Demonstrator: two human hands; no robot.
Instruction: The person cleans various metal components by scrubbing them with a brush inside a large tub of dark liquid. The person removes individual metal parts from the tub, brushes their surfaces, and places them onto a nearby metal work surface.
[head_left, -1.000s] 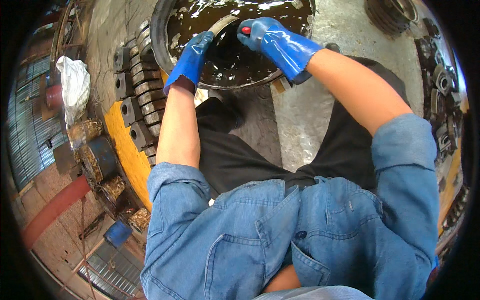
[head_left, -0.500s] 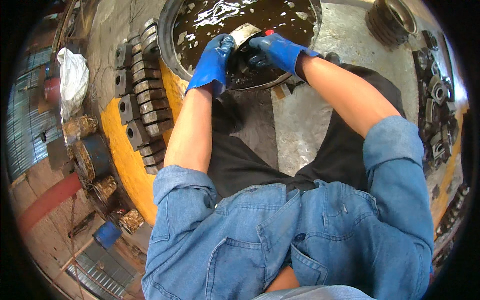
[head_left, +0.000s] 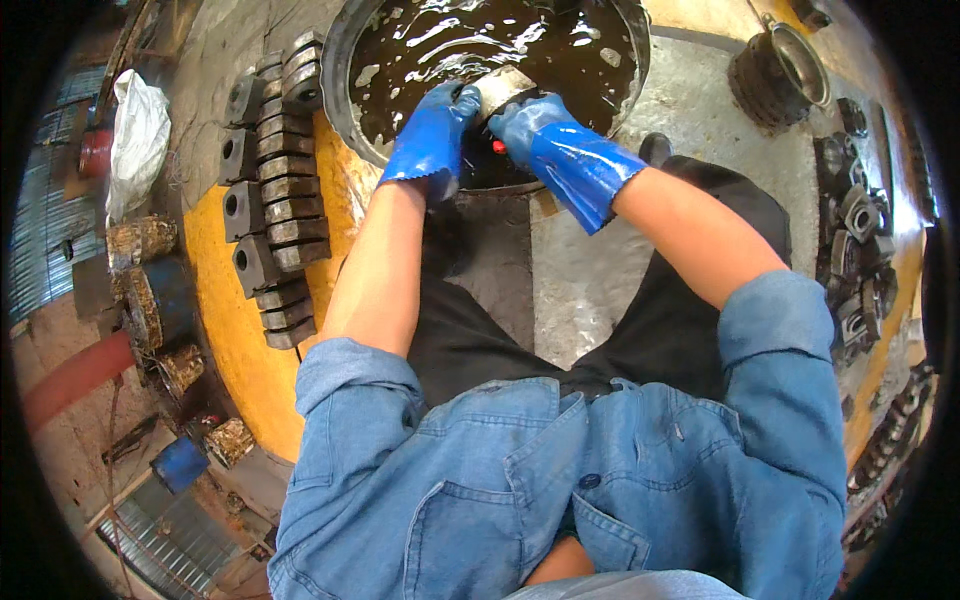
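Both of my hands wear blue rubber gloves and work over a round black tub (head_left: 338, 85) of dark brown liquid. My left hand (head_left: 438, 125) is closed on the left side of a metal block (head_left: 506, 88), whose pale, curved face points up. Against the block's right side, my right hand (head_left: 535, 125) is closed around a small tool with a red end (head_left: 499, 147). The rest of that tool is hidden by the glove and the shadow, so its kind cannot be told. The block is held near the tub's near rim, its underside out of sight.
Left of the tub stand rows of dark metal blocks (head_left: 290, 185), some with round holes, on a yellow-edged floor (head_left: 235, 330). A white sack (head_left: 138, 140) lies farther left. A rusty wheel rim (head_left: 775, 80) stands at the right, with more dark metal parts (head_left: 855, 220) nearer.
My right hand has shifted left and turned, bringing the red end from its far side to its near side. The block stays in my left hand, slightly lower and tilted. Ripples have spread across the liquid.
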